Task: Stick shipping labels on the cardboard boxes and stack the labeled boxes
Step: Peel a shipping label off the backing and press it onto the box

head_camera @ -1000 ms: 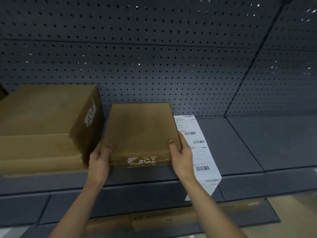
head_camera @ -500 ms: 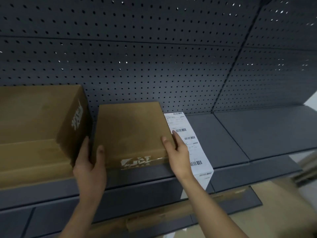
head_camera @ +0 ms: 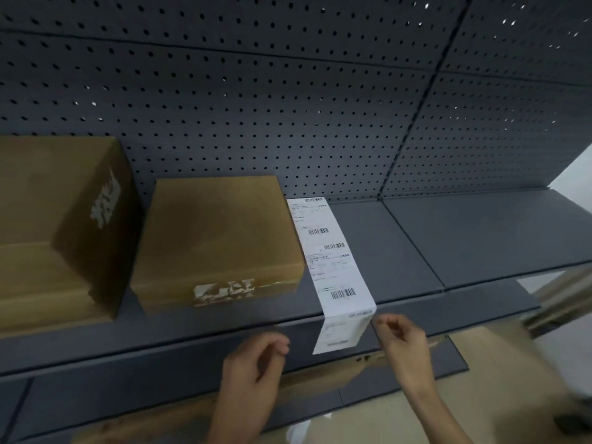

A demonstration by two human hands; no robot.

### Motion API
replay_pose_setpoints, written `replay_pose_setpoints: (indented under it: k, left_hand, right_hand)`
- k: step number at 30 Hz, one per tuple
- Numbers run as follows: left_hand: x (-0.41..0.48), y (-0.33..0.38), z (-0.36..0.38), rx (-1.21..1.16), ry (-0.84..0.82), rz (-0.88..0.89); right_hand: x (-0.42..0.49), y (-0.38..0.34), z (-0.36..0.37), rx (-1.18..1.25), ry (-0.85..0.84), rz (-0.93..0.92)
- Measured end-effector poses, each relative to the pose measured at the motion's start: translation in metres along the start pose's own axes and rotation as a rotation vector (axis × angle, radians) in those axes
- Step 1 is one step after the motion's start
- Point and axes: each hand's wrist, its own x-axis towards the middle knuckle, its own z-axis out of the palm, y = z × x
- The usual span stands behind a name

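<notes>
A small brown cardboard box (head_camera: 217,238) with torn white tape on its front sits on the dark grey shelf (head_camera: 448,245). No label shows on its top. To its right lies a white strip of shipping labels (head_camera: 333,261), its end hanging over the shelf's front edge. My left hand (head_camera: 256,360) hovers below the shelf edge, left of the hanging end, with loosely curled fingers that hold nothing. My right hand (head_camera: 400,338) has curled fingertips at the right edge of the hanging end; blur hides whether they pinch it.
A larger brown box (head_camera: 48,219) stands to the left of the small one, close beside it. A perforated grey back panel (head_camera: 288,107) rises behind the shelf. Below are a lower shelf (head_camera: 128,395) and more cardboard (head_camera: 499,379) at the lower right.
Both hands have let go of the small box and dropped to the shelf's front edge. My right hand moved to the hanging end of the label strip. The box stayed on the shelf.
</notes>
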Motion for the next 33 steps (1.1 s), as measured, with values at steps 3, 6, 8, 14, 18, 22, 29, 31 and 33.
replay_pose_setpoints:
  k: [3,6,8,14,18,22,29,31,33]
  left_hand:
    - [-0.006,-0.012,0.027,0.102,-0.043,-0.087]
    - [-0.009,-0.014,0.046,0.155,0.007,-0.216]
    - [-0.010,-0.011,0.056,0.158,0.040,-0.263]
    - [-0.007,0.002,0.071,0.077,0.083,-0.355]
    - [0.007,0.032,0.071,-0.093,0.092,-0.394]
    - [0.031,0.066,0.070,-0.230,0.045,-0.441]
    - [0.064,0.086,0.078,-0.335,-0.063,-0.431]
    - [0.067,0.085,0.080,-0.341,-0.091,-0.406]
    - [0.068,0.085,0.081,-0.335,-0.128,-0.382]
  right_hand:
    - [0.017,0.024,-0.001,-0.051,-0.164,0.111]
    - [0.026,0.030,0.002,0.017,-0.372,0.089]
    - [0.029,0.031,0.003,0.070,-0.457,0.071]
    - [0.023,0.017,-0.013,0.174,-0.519,0.017]
    - [0.023,-0.005,-0.038,0.273,-0.589,-0.032]
    - [0.030,-0.016,-0.050,0.330,-0.595,-0.061]
    - [0.035,-0.020,-0.060,0.260,-0.621,-0.109]
    - [0.035,-0.022,-0.063,0.273,-0.616,-0.111]
    - [0.036,-0.025,-0.067,0.281,-0.606,-0.100]
